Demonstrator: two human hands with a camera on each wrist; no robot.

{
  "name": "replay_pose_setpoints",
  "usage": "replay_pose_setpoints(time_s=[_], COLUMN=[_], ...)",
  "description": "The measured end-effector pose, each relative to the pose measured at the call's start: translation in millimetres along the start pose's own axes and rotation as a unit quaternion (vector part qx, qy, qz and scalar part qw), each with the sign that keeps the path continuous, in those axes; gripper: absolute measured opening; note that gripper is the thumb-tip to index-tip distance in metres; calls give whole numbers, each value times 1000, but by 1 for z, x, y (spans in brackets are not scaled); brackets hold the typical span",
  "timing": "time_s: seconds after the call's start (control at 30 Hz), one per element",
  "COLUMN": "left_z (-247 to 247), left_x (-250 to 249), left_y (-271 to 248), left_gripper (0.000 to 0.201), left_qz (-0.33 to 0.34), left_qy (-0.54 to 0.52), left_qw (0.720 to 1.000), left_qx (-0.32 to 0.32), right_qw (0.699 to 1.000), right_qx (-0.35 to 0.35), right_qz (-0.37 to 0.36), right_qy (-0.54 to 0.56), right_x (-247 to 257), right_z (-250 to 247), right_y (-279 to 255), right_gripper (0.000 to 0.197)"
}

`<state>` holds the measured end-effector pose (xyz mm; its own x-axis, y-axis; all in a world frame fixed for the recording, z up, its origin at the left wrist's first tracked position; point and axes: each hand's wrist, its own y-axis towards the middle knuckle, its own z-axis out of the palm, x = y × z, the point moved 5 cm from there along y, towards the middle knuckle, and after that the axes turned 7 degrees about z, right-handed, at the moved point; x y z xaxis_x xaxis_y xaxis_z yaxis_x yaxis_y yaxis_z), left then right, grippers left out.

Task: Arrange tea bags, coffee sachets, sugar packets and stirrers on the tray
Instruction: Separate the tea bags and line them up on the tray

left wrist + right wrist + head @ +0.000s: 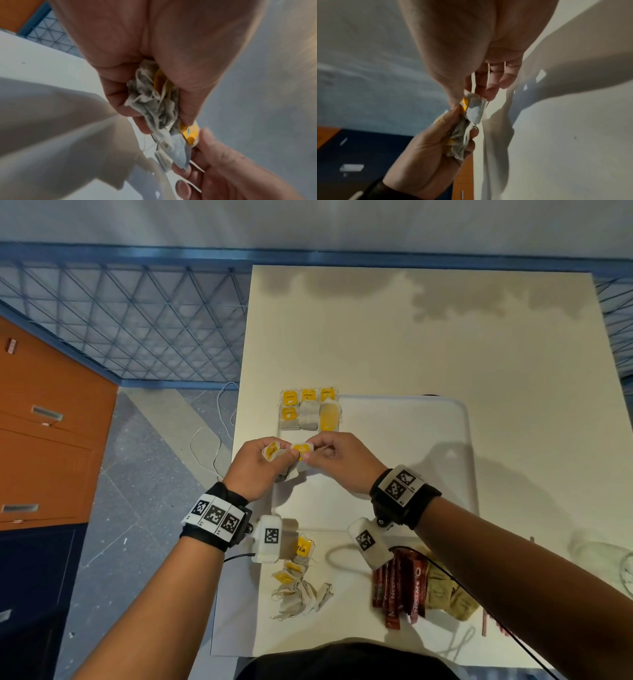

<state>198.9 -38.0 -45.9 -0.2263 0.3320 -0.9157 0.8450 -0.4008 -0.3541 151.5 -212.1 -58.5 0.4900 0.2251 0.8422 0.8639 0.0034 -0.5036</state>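
Observation:
My left hand [260, 465] grips a bunch of tea bags [154, 100] with yellow tags above the tray's left edge. My right hand [334, 457] pinches one tea bag [302, 450] by its yellow tag, right against the bunch. That single bag [180, 151] hangs between my right thumb and fingers [488, 89]. The white tray [411, 440] lies on the table, with several tea bags [310, 410] laid in rows at its far left corner.
Loose tea bags [298, 587] lie on the table near me, left of red coffee sachets [400, 590] and beige sugar packets [445, 594]. Thin stirrers [484, 623] lie at the front right. An orange cabinet [44, 422] stands left, a blue mesh fence [137, 316] behind.

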Motion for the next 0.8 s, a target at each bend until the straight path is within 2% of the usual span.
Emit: replay_pose_setpoints(time_s=[0.13, 0.23, 0.37, 0.57, 0.7, 0.8], left_z=[2, -3, -6, -2, -1, -1], left_x=[7, 10, 14, 16, 16, 15], left_y=[3, 5, 6, 5, 2, -2], left_gripper=[14, 10, 16, 29, 33, 28], left_qz=[-20, -30, -69, -110, -89, -74], left_qy=[-7, -13, -114, -275, -290, -284], left_qw=[1000, 998, 988, 955, 953, 956], left_qx=[-2, -51, -82, -26, 4, 24], right_qw=[993, 982, 960, 935, 926, 923], right_qx=[-50, -77, -113, -150, -153, -146], right_qz=[-17, -32, -35, -40, -43, -43], right_qy=[-109, -169, -254, -319, -343, -352], right_x=[0, 7, 11, 17, 17, 19], right_z=[-3, -4, -8, -14, -14, -14], right_y=[8, 17, 33, 46, 50, 48], right_gripper=[5, 5, 6, 7, 6, 23])
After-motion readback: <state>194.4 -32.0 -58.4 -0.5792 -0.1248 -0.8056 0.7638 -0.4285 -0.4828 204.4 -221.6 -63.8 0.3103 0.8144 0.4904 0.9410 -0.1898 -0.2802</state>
